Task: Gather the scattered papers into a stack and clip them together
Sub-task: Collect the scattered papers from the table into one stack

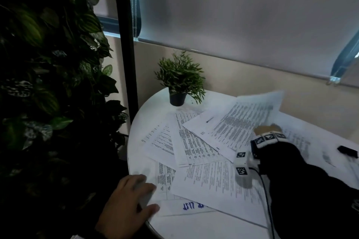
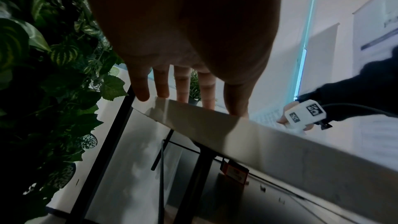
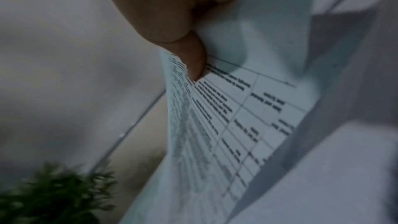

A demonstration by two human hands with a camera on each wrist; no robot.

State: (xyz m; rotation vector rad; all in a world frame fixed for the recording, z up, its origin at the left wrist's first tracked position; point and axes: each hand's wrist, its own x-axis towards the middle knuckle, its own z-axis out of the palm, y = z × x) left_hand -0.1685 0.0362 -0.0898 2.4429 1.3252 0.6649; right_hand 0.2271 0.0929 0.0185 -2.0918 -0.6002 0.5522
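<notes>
Several printed sheets [image 1: 196, 147] lie scattered and overlapping on a round white table [image 1: 194, 227]. My right hand [image 1: 267, 129], in a black sleeve, pinches one printed sheet [image 1: 246, 120] and holds its far end lifted off the pile. In the right wrist view the thumb [image 3: 191, 57] presses on that sheet [image 3: 241, 117]. My left hand [image 1: 143, 196] lies at the table's left edge with straight fingers [image 2: 185, 88], touching the edge of a sheet with blue handwriting [image 1: 192, 206]. A small black clip [image 1: 347, 151] lies at the far right.
A small potted plant [image 1: 180, 81] stands at the back of the table. A wall of dark foliage [image 1: 48, 64] and a black post [image 1: 126, 44] are close on the left. A roller blind [image 1: 242, 15] hangs behind.
</notes>
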